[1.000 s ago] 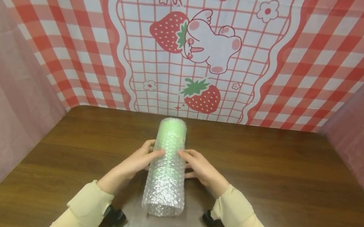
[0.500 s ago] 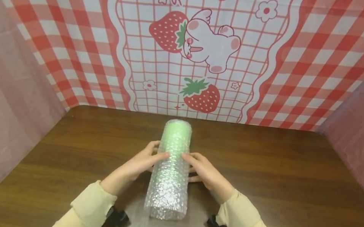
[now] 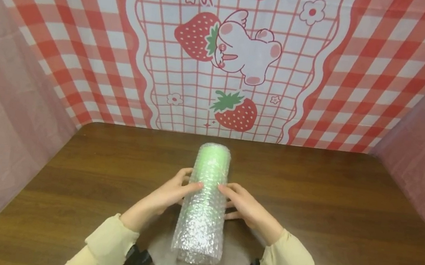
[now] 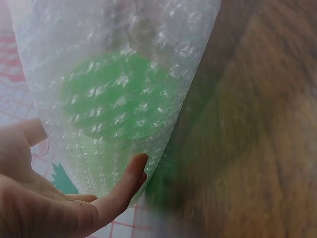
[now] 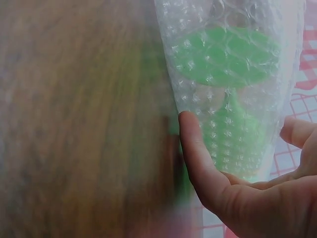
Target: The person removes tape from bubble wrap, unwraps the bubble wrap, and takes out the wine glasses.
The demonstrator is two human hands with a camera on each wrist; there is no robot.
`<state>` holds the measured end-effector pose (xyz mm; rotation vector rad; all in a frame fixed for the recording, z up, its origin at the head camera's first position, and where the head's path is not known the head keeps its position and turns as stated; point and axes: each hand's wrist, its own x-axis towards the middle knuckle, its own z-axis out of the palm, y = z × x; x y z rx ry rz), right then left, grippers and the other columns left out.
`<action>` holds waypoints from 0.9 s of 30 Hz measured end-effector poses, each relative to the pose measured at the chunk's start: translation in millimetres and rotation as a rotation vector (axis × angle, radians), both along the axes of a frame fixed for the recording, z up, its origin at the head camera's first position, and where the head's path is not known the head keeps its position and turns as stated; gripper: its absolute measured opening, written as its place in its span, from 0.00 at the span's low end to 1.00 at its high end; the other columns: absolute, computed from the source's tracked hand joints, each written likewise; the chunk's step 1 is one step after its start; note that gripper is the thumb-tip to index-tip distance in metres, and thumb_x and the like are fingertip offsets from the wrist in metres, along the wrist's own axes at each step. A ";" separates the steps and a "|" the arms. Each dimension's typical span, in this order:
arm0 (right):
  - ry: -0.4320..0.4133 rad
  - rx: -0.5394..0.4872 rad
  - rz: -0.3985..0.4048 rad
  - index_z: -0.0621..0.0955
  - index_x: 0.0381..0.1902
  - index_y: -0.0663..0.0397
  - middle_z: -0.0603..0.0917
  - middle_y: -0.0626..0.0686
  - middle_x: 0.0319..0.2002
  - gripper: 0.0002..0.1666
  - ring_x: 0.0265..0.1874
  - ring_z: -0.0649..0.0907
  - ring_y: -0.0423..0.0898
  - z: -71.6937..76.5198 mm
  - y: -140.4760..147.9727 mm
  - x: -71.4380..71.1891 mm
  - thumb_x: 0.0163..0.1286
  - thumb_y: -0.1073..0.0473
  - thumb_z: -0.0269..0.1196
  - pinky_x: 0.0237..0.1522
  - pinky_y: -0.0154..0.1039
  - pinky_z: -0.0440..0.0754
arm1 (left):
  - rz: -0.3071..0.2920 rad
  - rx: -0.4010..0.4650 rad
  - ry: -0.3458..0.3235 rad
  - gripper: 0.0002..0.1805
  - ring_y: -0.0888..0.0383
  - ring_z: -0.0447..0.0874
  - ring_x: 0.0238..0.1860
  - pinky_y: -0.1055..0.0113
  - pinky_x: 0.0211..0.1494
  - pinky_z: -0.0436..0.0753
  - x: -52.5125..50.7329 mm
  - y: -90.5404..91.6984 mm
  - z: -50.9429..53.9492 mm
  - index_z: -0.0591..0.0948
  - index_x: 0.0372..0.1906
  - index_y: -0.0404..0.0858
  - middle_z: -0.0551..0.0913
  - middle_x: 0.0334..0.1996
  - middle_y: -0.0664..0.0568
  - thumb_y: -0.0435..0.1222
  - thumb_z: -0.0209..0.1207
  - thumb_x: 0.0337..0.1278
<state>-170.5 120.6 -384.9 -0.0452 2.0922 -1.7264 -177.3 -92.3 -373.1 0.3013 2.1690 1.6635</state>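
A roll of bubble wrap [image 3: 198, 238] lies lengthwise before me, its open near end toward me. Inside it sits a green stemmed goblet-like thing [image 5: 225, 57]; through the plastic in the right wrist view I see its round disc, thin stem and wider part. My left hand [image 3: 170, 194] holds the roll's left side, thumb on top, fingers reaching round the side and underneath. On the opposite side my right hand [image 3: 250, 209] holds it the same way. The fingertips below the roll are partly hidden in the head view.
The roll is over a brown wooden table [image 3: 328, 201]. A red-and-white strawberry-print cloth [image 3: 220, 75] hangs behind the table's back edge, with pink cloths [image 3: 11, 101] at both sides. Black wrist mounts [image 3: 141, 258] sit under the cuffs.
Both hands have shifted the wrapped roll slightly to the right and a little toward me. Their hold on it looks the same.
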 end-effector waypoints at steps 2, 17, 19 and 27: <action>-0.001 0.000 0.000 0.61 0.60 0.67 0.67 0.66 0.54 0.37 0.45 0.76 0.55 0.8 1.5 0.9 0.66 0.43 0.52 0.38 0.45 0.84 | -0.008 -0.001 -0.001 0.38 0.46 0.75 0.49 0.56 0.44 0.81 0.5 0.7 0.3 0.51 0.67 0.39 0.62 0.61 0.37 0.48 0.54 0.58; -0.020 -0.062 0.023 0.59 0.60 0.70 0.69 0.65 0.51 0.38 0.40 0.77 0.50 3.5 13.8 8.5 0.66 0.45 0.52 0.38 0.44 0.84 | -0.057 0.010 -0.006 0.39 0.45 0.75 0.49 0.55 0.44 0.82 6.4 6.8 1.8 0.50 0.68 0.38 0.62 0.61 0.35 0.48 0.53 0.59; -0.028 -0.069 0.023 0.59 0.60 0.70 0.69 0.65 0.51 0.37 0.40 0.77 0.50 3.0 15.8 9.2 0.66 0.45 0.53 0.38 0.44 0.84 | -0.057 0.013 -0.013 0.39 0.45 0.75 0.49 0.55 0.44 0.82 7.2 7.6 1.9 0.50 0.67 0.37 0.62 0.61 0.35 0.48 0.53 0.58; -0.026 -0.080 0.062 0.59 0.59 0.71 0.71 0.65 0.50 0.36 0.39 0.79 0.49 2.7 24.1 11.1 0.66 0.46 0.52 0.40 0.45 0.83 | -0.082 0.014 -0.030 0.40 0.44 0.73 0.52 0.55 0.46 0.81 9.8 10.0 2.1 0.49 0.68 0.38 0.59 0.62 0.35 0.50 0.53 0.58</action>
